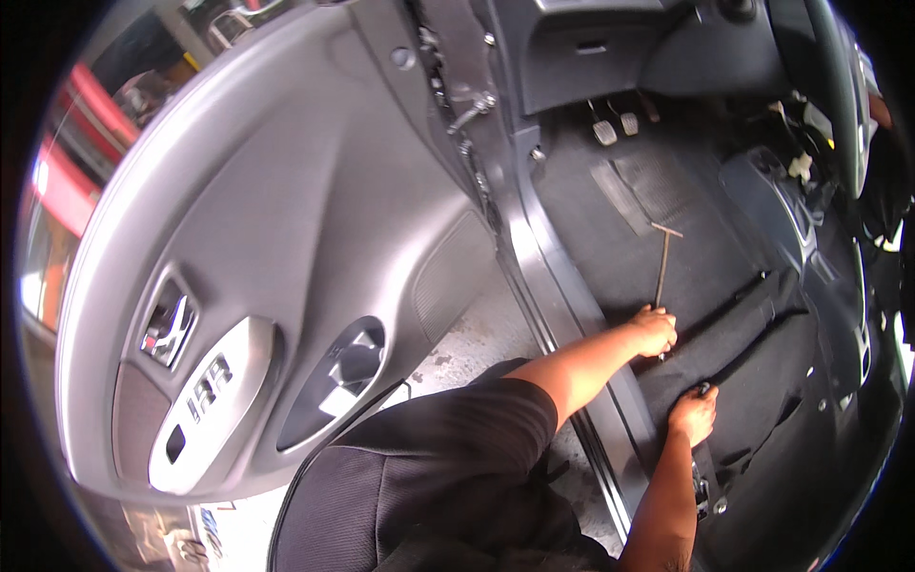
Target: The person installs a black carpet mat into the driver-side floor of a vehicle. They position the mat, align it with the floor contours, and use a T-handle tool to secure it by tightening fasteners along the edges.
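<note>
Dark sleeve (pixel 448 477) foremost, the left hand (pixel 654 331) was curled round the lower end of a T-handled tool (pixel 662 267) above the black floor carpet (pixel 705 257). It looked stiff, fairly light, best held by shaft or crossbar (pixel 668 230). Whether the right hand (pixel 694 416) gripped anything, I couldn't tell.

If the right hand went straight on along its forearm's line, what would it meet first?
Probably the raised dark ridge in the floor covering, just ahead of the right hand. Depth is hard to judge here, so the hand might pass above it.
</note>
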Demonstrator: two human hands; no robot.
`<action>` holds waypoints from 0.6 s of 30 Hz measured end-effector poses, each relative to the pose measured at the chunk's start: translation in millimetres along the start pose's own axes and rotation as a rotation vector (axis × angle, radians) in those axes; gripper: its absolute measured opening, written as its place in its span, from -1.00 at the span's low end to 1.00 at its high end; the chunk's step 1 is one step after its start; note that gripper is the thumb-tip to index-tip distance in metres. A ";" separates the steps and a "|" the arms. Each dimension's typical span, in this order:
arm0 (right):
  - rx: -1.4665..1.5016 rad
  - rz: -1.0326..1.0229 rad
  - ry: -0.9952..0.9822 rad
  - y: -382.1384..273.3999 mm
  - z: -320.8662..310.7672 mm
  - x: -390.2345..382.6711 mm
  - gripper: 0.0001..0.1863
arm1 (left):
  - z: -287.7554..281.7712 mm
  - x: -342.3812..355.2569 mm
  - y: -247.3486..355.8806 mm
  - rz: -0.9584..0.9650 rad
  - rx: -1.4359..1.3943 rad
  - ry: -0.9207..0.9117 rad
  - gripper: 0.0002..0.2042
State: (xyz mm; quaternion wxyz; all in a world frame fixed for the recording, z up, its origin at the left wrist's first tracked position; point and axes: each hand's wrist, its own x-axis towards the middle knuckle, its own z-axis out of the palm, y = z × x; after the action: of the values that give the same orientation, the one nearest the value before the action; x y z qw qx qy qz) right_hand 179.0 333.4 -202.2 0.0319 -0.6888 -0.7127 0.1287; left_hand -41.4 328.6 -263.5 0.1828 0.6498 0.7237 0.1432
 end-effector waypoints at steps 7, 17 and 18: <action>-0.009 0.005 -0.005 0.2 -3.8 4.1 -0.63 | 5.3 -9.0 19.4 -0.115 0.098 0.121 -0.75; -0.053 -0.022 0.044 6.0 3.7 4.4 -0.57 | -7.3 -15.3 27.7 0.013 0.275 0.239 -0.81; -0.052 -0.028 0.043 5.6 3.4 4.4 -0.57 | -10.1 -16.6 27.6 0.011 0.285 0.232 -0.81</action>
State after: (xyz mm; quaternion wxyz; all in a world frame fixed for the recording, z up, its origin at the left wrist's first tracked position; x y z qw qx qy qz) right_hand 183.5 337.3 -207.4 0.0309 -0.6821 -0.7244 0.0947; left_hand -19.9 315.6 -240.9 0.0037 0.6521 0.7494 0.1142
